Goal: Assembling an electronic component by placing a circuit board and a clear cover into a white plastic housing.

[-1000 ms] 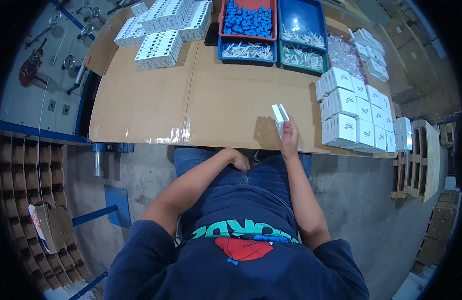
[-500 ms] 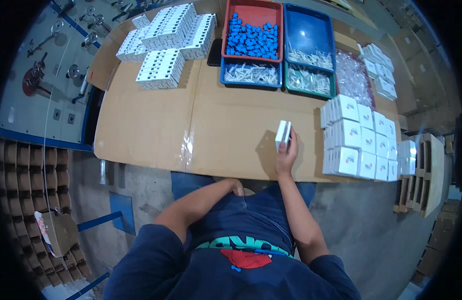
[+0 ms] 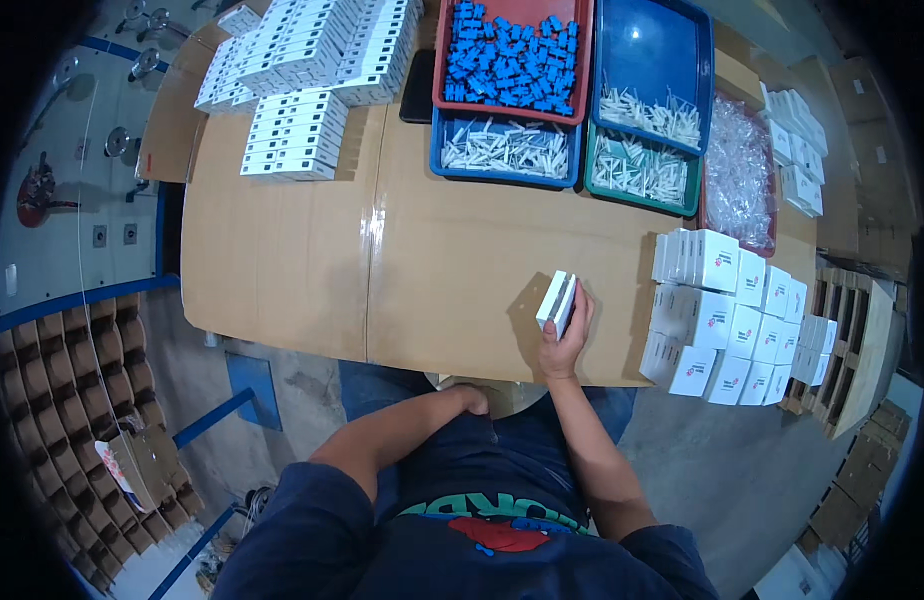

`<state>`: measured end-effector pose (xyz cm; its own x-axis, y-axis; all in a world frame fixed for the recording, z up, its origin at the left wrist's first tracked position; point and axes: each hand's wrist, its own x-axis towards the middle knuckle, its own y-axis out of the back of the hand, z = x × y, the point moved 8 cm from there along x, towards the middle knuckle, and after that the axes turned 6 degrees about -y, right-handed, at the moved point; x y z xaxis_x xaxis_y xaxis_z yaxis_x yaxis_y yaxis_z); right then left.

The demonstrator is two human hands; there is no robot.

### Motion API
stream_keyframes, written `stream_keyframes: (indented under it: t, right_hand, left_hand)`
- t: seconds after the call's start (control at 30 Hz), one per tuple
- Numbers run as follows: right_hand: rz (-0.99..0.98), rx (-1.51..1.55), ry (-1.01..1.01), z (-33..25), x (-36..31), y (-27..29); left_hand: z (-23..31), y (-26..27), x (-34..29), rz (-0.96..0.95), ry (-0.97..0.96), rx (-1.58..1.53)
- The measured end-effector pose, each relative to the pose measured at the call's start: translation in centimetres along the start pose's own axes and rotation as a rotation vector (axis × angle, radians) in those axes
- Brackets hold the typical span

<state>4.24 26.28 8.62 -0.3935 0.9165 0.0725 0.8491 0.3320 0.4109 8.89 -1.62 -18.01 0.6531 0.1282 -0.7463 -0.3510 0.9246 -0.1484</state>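
Note:
My right hand (image 3: 569, 338) grips a small flat white box (image 3: 551, 300) by its right side and lower end. It is tilted above the front part of the cardboard-covered table (image 3: 452, 290), and a greyish strip runs along its upper side. Down at my lap, beyond the table's front edge, rests my left hand (image 3: 474, 399); its fingers are mostly hidden, and nothing shows in it. To the right of my right hand stands a stack of white boxes (image 3: 717, 318) with small printed marks.
Long white box stacks (image 3: 297, 135) stand at the back left, beside a dark flat object (image 3: 418, 88). A red tray (image 3: 439, 60) of blue plastic parts, a blue tray (image 3: 436, 150) and a green tray (image 3: 694, 190) of white pieces, and clear plastic bags (image 3: 737, 165) line the back.
The view has shifted, so the table and trays sit differently in it. My right hand keeps hold of the white box, which is turned slightly more. My left hand stays at my lap.

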Motion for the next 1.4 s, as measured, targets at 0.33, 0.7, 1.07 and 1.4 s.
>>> stream_keyframes:
  t: [0.33, 0.7, 1.07, 1.4]
  right_hand:
    - [-0.047, -0.048, -0.024, 0.1, -0.1, 0.0]
    - [-0.009, -0.057, -0.047, 0.7, -0.3, -0.2]
    - [0.002, -0.047, -0.036, 1.1, -0.6, 0.1]
    - [0.067, 0.057, -0.024, 1.9, -0.8, 0.7]
  left_hand:
    - [1.6, -8.5, 10.2, 0.072, -0.199, 0.015]
    - [5.9, -3.1, 1.4, 0.092, -0.358, 0.156]
    - [6.4, 1.5, -6.0, 0.209, -0.108, -0.101]
    - [-1.3, 1.5, -2.5, 0.072, 0.158, -0.333]
